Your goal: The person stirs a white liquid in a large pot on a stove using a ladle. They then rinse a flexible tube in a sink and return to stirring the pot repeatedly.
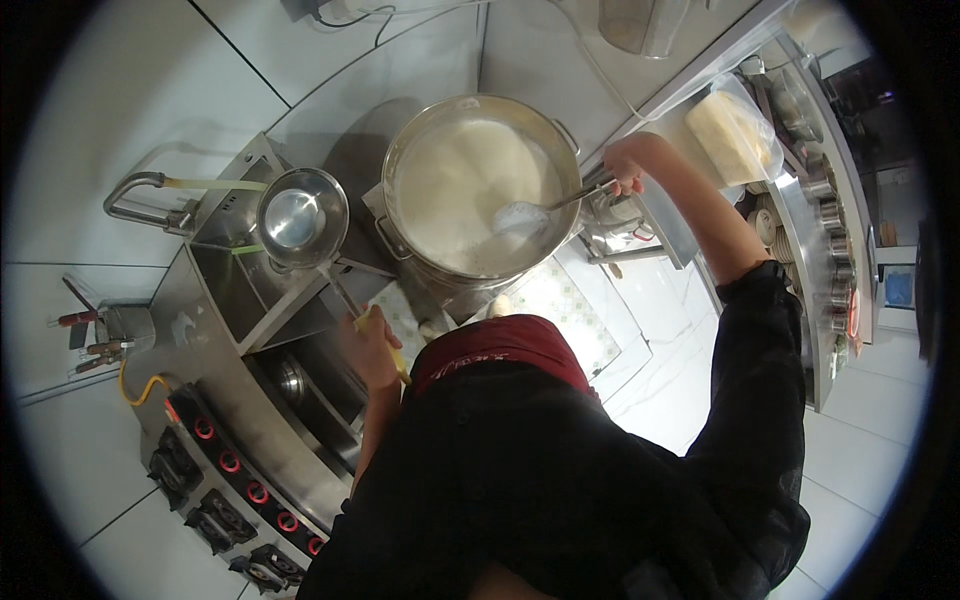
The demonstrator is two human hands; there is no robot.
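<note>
A large two-handled metal stockpot (396,247) stands in front of me, filled with a cloudy off-white liquid (457,195). My right hand (626,166) grips the upper handle end of a metal ladle (574,198) just beyond the pot's right rim. The ladle's bowl rests at the liquid's surface with pale foam in it. My left hand (373,346) is closed around the yellowish grip of a deep, long-handled metal pan (296,217). That pan is held over the edge of the sink, left of the pot. Some clear liquid seems to lie in it, though glare makes this uncertain.
A steel sink (225,262) has a faucet (142,196) with a pale hose. Gas burners (217,517) line the lower left. Handled tools stand in a metal container (124,326). At right are a bagged yellowish block (731,139), stacked bowls and several metal containers (832,214).
</note>
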